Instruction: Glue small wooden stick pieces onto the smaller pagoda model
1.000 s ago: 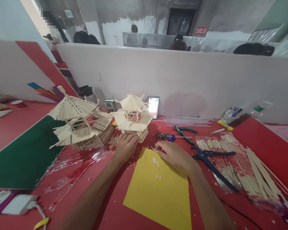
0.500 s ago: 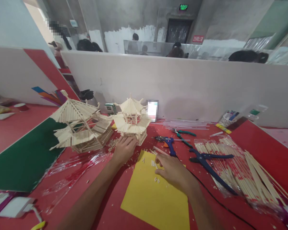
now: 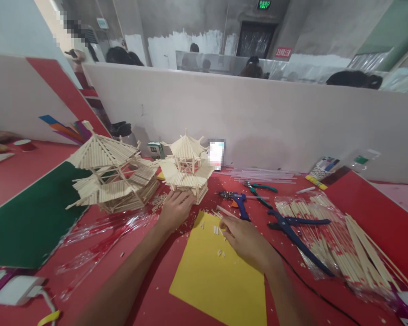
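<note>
My left hand has its bent fingers at the front base of a small wooden-stick pavilion model. Its fingertips are partly hidden against the base. Just above the yellow sheet, my right hand is curled with thumb and fingertips drawn together; whatever may be between them is too small to name. Short cut stick pieces lie on the sheet beside those fingers. A bigger stick pavilion model stands to the left. To the right of the small model lies a blue glue gun.
Green-handled pliers and large blue-handled cutters lie on the right, by bagged wooden sticks. Clear glue sticks lie along the white partition. Crumpled plastic wrap and a green board are at left.
My right thumb has drawn in toward the fingertips. My left hand stays at the small model's base. The view has tilted slightly, with the models otherwise unchanged.
</note>
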{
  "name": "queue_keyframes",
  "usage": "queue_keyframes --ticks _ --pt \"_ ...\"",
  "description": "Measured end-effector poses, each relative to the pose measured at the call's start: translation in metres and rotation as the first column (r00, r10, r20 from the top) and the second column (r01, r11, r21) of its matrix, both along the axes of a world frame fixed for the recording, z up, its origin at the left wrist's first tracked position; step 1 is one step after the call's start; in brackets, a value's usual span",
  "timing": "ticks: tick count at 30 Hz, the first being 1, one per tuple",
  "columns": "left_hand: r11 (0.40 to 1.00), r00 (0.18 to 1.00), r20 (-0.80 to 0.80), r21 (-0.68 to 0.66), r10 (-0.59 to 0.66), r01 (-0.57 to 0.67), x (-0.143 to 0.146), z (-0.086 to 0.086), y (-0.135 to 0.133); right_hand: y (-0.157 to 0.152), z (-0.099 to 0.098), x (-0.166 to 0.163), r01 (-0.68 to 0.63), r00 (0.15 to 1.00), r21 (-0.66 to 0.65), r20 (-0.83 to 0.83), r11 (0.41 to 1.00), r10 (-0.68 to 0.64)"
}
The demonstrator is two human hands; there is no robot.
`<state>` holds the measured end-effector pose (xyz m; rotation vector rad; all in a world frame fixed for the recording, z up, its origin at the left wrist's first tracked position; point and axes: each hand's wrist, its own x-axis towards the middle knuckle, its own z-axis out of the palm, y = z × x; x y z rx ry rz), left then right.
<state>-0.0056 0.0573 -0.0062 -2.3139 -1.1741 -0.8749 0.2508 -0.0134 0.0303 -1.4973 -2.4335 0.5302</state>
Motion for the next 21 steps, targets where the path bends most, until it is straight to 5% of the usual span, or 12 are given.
queue_keyframes --ticks 13,21 --pt "1.0 1.0 0.005 0.01 -0.01 0.01 -0.002 0.0 0.001 0.005 -0.016 -0.011 0.116 0.957 0.093 0.256 0.989 -0.136" --pt "1.0 1.0 0.006 0.016 -0.013 0.013 -0.003 -0.001 0.002 0.012 -0.018 -0.007 0.148 0.982 0.097 0.101 0.984 -0.157"
